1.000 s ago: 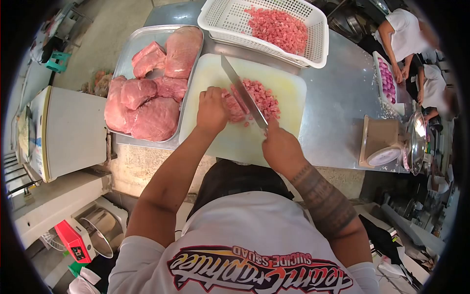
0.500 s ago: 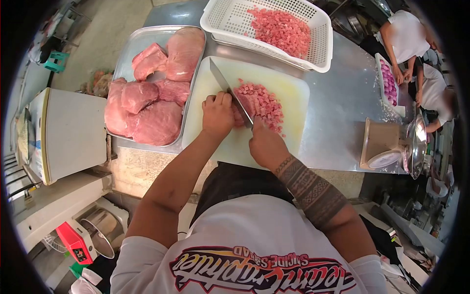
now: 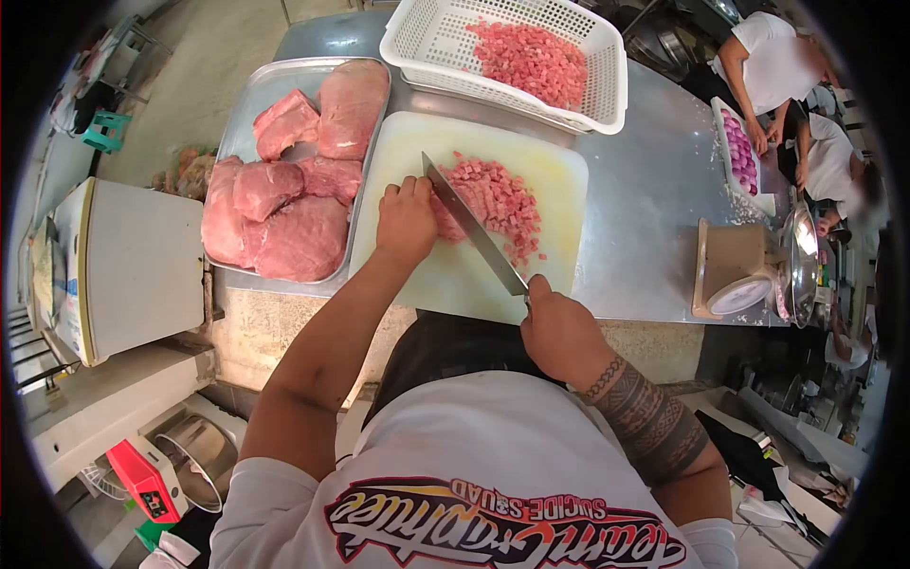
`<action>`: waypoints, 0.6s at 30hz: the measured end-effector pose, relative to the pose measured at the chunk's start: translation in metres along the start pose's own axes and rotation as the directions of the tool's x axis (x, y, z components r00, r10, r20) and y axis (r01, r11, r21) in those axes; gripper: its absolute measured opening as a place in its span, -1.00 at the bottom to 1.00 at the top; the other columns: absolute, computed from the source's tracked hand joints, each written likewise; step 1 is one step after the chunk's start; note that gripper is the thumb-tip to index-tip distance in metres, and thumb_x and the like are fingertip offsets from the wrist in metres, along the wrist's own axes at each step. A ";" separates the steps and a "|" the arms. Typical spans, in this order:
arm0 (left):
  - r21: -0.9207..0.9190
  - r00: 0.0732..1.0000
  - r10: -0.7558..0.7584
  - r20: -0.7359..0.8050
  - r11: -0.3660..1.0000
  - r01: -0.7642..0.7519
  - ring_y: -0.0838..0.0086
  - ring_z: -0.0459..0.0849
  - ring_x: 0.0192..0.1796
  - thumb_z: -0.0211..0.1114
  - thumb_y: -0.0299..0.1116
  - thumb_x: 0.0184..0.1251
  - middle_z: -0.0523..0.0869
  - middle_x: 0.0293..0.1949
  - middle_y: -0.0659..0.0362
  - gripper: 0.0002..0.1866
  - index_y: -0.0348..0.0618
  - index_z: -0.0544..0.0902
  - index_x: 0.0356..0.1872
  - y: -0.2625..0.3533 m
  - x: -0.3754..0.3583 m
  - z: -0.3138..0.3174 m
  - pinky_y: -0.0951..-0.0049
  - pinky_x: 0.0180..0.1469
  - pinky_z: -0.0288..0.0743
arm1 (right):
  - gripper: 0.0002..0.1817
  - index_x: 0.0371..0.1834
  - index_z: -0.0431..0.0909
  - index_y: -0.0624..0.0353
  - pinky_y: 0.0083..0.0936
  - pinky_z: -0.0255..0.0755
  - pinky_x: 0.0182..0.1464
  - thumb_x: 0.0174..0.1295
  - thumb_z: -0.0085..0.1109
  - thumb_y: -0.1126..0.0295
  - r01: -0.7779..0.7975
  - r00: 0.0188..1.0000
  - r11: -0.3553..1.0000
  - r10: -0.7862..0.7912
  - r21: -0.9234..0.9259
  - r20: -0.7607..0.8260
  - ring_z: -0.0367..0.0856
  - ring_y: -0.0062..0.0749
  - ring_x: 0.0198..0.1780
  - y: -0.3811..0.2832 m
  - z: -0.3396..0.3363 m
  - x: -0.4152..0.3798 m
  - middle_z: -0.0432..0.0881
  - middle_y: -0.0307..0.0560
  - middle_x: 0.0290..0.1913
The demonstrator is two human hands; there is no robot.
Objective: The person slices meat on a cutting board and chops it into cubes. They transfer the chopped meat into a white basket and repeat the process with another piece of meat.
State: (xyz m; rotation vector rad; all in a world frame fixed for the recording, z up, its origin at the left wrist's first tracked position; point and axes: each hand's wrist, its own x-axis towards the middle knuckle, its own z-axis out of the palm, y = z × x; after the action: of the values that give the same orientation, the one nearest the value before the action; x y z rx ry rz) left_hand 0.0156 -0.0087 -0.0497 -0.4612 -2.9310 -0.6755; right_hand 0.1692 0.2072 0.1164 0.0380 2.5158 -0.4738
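Note:
Long-bladed kitchen knife (image 3: 474, 226) is in my right hand (image 3: 564, 327), its fingers wrapped round the handle near the board's front edge. The blade slants away to the upper left, its tip close to the fingers of my left hand (image 3: 408, 221). Those fingers are curled down on a piece of raw meat (image 3: 443, 218), mostly hidden by hand and blade. Right of the blade, small pink meat cubes (image 3: 502, 201) lie heaped on a white cutting board (image 3: 561, 232).
Left of the board, a metal tray (image 3: 248, 95) holds large raw meat pieces (image 3: 299, 237). Behind stands a white perforated basket (image 3: 427, 47) with diced meat (image 3: 536, 62). A weighing scale (image 3: 735, 270) stands right on the steel table (image 3: 645, 199); co-workers handle purple onions (image 3: 739, 152) beyond.
My right hand has drawn the knife back toward my body and to the right. My left hand has shifted slightly left, still on the meat.

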 end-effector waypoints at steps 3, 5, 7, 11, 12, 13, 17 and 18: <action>-0.018 0.997 0.045 -0.056 0.999 -0.046 -0.05 0.63 0.00 0.14 -0.51 0.34 0.70 -0.02 -0.03 -0.75 -0.24 0.61 0.01 -0.002 -0.005 0.004 -0.02 0.13 0.51 | -0.71 0.09 0.43 0.37 0.09 0.65 -0.12 0.34 0.07 0.51 0.161 0.976 0.987 -0.157 0.011 -0.148 0.76 0.30 -0.20 0.007 0.020 0.014 0.74 0.29 -0.28; 0.014 0.996 0.048 -0.070 0.999 -0.047 -0.04 0.63 0.00 0.15 -0.50 0.35 0.70 -0.02 -0.03 -0.75 -0.23 0.61 0.01 -0.001 -0.002 0.003 -0.02 0.15 0.51 | -0.71 0.10 0.44 0.38 0.08 0.64 -0.09 0.34 0.05 0.52 0.188 0.961 0.981 -0.175 0.041 -0.214 0.76 0.29 -0.18 0.004 0.037 0.044 0.74 0.28 -0.29; 0.048 0.999 0.033 -0.023 0.998 -0.032 0.01 0.64 0.07 0.16 -0.45 0.38 0.70 0.01 0.03 -0.75 -0.17 0.61 0.04 -0.005 -0.004 0.007 0.00 0.16 0.51 | -0.71 0.10 0.45 0.38 0.08 0.63 -0.07 0.34 0.03 0.52 0.219 0.942 0.975 -0.202 0.033 -0.268 0.76 0.29 -0.16 -0.004 0.055 0.076 0.74 0.28 -0.29; 0.036 1.000 -0.013 0.001 0.999 0.013 0.01 0.64 0.10 0.18 -0.43 0.39 0.69 0.02 0.03 -0.76 -0.16 0.59 0.03 -0.003 -0.003 0.007 0.02 0.17 0.51 | -0.71 0.09 0.47 0.37 0.10 0.62 -0.05 0.34 0.03 0.52 0.254 0.915 0.967 -0.238 0.007 -0.326 0.75 0.30 -0.15 -0.011 0.063 0.104 0.75 0.27 -0.27; -0.012 1.000 -0.008 -0.001 1.000 0.008 0.01 0.64 0.10 0.18 -0.43 0.39 0.69 0.02 0.01 -0.76 -0.17 0.59 0.03 -0.006 -0.002 0.009 0.03 0.17 0.51 | -0.71 0.08 0.48 0.37 0.10 0.62 -0.05 0.33 0.03 0.51 0.260 0.908 0.965 -0.237 0.019 -0.344 0.76 0.30 -0.15 -0.011 0.059 0.106 0.75 0.27 -0.26; -0.056 1.000 -0.006 0.001 0.998 0.006 0.00 0.64 0.10 0.19 -0.43 0.38 0.69 0.02 -0.01 -0.76 -0.17 0.59 0.03 -0.010 -0.003 0.009 0.03 0.17 0.51 | -0.67 0.12 0.45 0.39 0.13 0.62 -0.03 0.32 0.05 0.51 0.250 0.912 0.968 -0.221 0.039 -0.346 0.75 0.32 -0.14 -0.009 0.054 0.101 0.75 0.31 -0.24; -0.122 0.998 -0.064 0.014 0.990 0.065 -0.09 0.62 0.01 0.17 -0.52 0.33 0.68 -0.03 -0.10 -0.74 -0.27 0.57 0.02 -0.005 -0.005 -0.001 -0.01 0.21 0.48 | -0.62 0.18 0.41 0.39 0.18 0.60 -0.01 0.31 0.08 0.50 0.155 0.952 0.981 -0.119 0.112 -0.282 0.75 0.36 -0.12 -0.011 0.030 0.054 0.75 0.37 -0.21; -0.100 0.999 -0.040 0.015 0.994 0.041 -0.09 0.62 0.03 0.17 -0.53 0.33 0.68 -0.03 -0.10 -0.74 -0.28 0.57 0.02 -0.004 -0.007 -0.005 -0.01 0.22 0.48 | -0.63 0.17 0.41 0.37 0.17 0.60 -0.02 0.31 0.08 0.50 0.110 0.967 0.987 -0.078 0.122 -0.242 0.74 0.37 -0.12 -0.013 0.022 0.038 0.75 0.37 -0.21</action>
State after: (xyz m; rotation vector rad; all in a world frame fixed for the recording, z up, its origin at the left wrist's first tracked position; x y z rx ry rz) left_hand 0.0210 -0.0161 -0.0480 -0.4182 -2.9359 -0.8318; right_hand 0.1478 0.1852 0.0832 0.0281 2.7234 -0.7146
